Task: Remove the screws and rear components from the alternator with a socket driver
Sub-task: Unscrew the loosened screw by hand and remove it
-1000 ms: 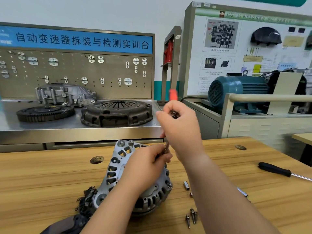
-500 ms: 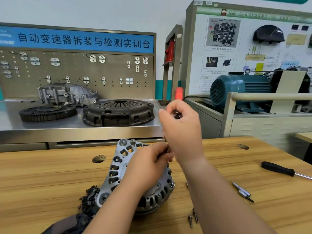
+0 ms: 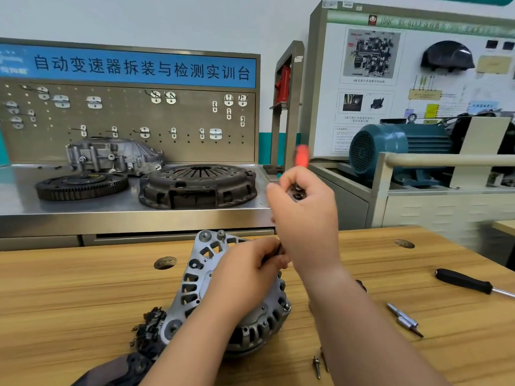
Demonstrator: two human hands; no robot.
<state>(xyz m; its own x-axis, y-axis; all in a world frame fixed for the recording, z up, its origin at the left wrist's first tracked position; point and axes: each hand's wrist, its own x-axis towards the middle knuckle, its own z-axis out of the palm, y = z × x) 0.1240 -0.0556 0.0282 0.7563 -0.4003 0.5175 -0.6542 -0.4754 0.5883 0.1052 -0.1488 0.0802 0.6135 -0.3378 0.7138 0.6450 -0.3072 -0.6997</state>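
The right hand (image 3: 305,218) has drifted slightly rightward, its red-handled socket driver (image 3: 301,155) now blurred, probably mid-twist. It grips the handle upright over the alternator (image 3: 195,277) on the desk (image 3: 83,302); the left hand (image 3: 245,274) pinches the shaft to steady it.

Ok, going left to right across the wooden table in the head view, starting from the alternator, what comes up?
Silver slotted metal alternator → small loose steel screws → two silver metal driver bits → black-handled screwdriver.
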